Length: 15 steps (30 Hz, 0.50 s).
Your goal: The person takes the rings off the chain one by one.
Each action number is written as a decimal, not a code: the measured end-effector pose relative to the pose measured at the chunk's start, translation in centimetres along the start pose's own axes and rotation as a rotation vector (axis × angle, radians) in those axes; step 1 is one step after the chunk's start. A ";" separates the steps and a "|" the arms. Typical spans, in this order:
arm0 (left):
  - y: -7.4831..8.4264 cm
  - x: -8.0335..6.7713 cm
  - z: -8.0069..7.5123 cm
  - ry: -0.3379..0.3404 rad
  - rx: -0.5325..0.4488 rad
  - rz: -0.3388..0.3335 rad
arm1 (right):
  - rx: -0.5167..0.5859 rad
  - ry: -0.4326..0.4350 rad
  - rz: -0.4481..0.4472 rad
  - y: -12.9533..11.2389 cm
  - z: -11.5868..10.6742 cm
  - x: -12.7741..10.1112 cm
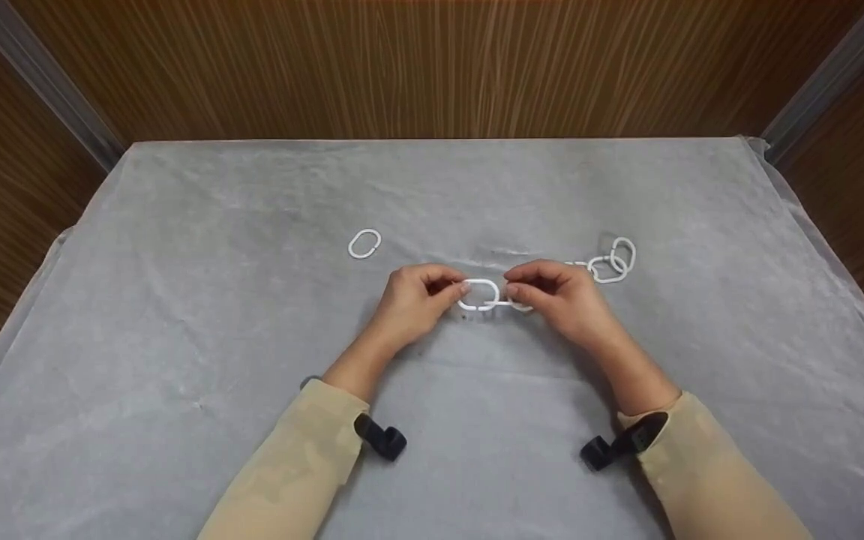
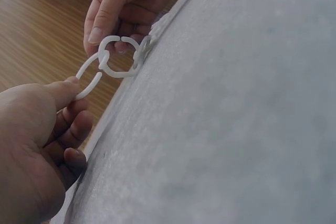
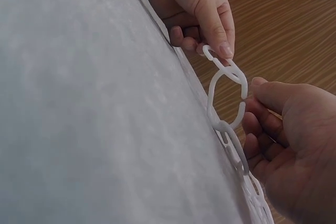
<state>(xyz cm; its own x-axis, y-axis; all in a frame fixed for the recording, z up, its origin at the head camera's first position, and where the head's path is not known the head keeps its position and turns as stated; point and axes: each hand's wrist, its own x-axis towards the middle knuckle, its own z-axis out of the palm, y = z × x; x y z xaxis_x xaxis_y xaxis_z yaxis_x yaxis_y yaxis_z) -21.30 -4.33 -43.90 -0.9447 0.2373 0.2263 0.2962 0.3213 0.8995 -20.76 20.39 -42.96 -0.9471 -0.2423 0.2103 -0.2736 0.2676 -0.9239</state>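
Observation:
My left hand (image 1: 417, 304) pinches a white oval plastic chain link (image 1: 498, 292) between thumb and fingers, holding it up over the cloth. That link hooks through a second link (image 3: 211, 94), whose small gap shows in both wrist views. Beside this second link is my right hand (image 1: 563, 296), its fingers bent and its thumb apart from them. In the right wrist view its fingertips (image 3: 251, 104) are right at the gap, with no part of the link between them. A third link (image 3: 237, 148) hangs from the second, and more links (image 1: 608, 279) trail off behind the right hand.
A single loose white link (image 1: 364, 244) lies to the left, beyond the left hand. Grey cloth (image 1: 177, 300) covers the table, and wood-grain panels (image 1: 432, 67) stand behind it and at both sides. The chain's last link (image 1: 633, 255) rests on the right.

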 end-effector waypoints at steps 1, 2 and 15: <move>0.0 0.0 0.0 0.007 0.003 -0.002 | 0.002 0.001 0.000 0.1 -0.1 0.0; -0.1 0.0 0.0 0.014 0.005 -0.003 | 0.002 0.001 -0.001 0.1 -0.1 0.1; -0.3 0.1 -0.2 0.054 -0.001 -0.013 | -0.063 -0.025 0.003 0.4 -1.2 0.1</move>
<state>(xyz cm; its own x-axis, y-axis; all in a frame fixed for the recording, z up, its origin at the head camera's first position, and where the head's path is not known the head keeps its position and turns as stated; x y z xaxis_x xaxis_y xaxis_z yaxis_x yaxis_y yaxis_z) -21.53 -4.59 -44.05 -0.9546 0.1834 0.2348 0.2841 0.3228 0.9028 -21.16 21.61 -42.95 -0.9438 -0.2641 0.1987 -0.2813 0.3264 -0.9024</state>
